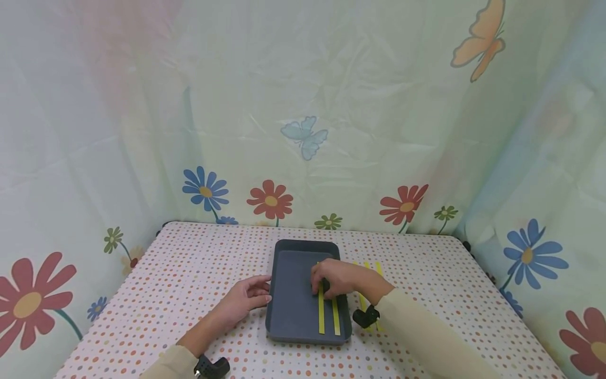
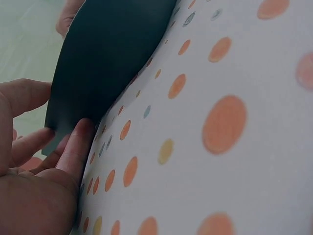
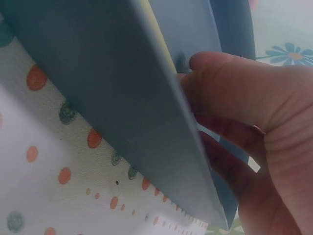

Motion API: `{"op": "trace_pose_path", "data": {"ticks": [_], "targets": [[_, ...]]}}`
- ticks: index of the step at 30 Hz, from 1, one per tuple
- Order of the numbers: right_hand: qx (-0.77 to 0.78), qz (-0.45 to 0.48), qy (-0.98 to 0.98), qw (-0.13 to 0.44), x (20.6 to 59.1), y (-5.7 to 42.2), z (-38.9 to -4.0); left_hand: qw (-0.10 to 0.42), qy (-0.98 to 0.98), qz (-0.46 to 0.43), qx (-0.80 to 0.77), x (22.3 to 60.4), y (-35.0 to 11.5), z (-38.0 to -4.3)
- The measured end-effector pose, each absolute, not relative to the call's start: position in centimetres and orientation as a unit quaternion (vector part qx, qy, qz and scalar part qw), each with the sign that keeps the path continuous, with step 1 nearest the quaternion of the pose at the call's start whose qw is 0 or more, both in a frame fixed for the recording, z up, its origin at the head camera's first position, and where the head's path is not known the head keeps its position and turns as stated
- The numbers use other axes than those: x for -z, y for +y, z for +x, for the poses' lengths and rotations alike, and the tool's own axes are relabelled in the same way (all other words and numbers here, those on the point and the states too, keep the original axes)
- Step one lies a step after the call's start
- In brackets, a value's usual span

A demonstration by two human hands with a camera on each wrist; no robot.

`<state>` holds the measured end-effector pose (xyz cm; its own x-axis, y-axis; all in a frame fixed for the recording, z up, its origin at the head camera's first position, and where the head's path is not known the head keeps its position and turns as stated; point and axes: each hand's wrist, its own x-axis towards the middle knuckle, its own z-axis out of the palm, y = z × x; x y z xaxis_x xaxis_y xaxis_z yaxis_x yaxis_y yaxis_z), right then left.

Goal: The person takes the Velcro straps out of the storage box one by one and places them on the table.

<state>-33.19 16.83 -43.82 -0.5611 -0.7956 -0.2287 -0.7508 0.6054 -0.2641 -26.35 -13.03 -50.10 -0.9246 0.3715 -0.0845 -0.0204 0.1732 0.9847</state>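
Observation:
A dark grey rectangular tray (image 1: 293, 300) lies on the table, with two narrow yellow strips (image 1: 321, 318) lengthwise along the right part of its floor. My right hand (image 1: 338, 276) reaches over the tray's right wall, and its bent fingers pinch the left strip. In the right wrist view the fingertips (image 3: 210, 63) are inside the tray wall (image 3: 122, 83), beside a strip's yellow edge; the contact itself is partly hidden. At the tray's left side, my left hand (image 1: 239, 302) touches the outer wall (image 2: 107, 54) with loosely extended fingers (image 2: 76, 152).
More yellow strips (image 1: 363, 302) lie on the table right of the tray, partly covered by my right forearm. The table (image 1: 199, 263) wears a dotted cloth. A curtain (image 1: 236, 105) printed with flowers and butterflies hangs behind and at both sides.

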Motion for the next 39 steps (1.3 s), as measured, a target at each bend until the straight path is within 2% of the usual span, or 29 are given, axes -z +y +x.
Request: {"op": "trace_pose_path", "data": {"ticks": [18, 39], "targets": [[0.026, -0.472, 0.865, 0.169, 43.2, 15.9, -33.1, 0.160, 0.748, 0.121, -0.632, 50.0, -13.1, -26.4], [-0.008, -0.480, 0.865, 0.148, 43.6, 15.6, -32.9, 0.161, 0.747, 0.120, -0.634, 50.1, -13.0, -26.4]]}}
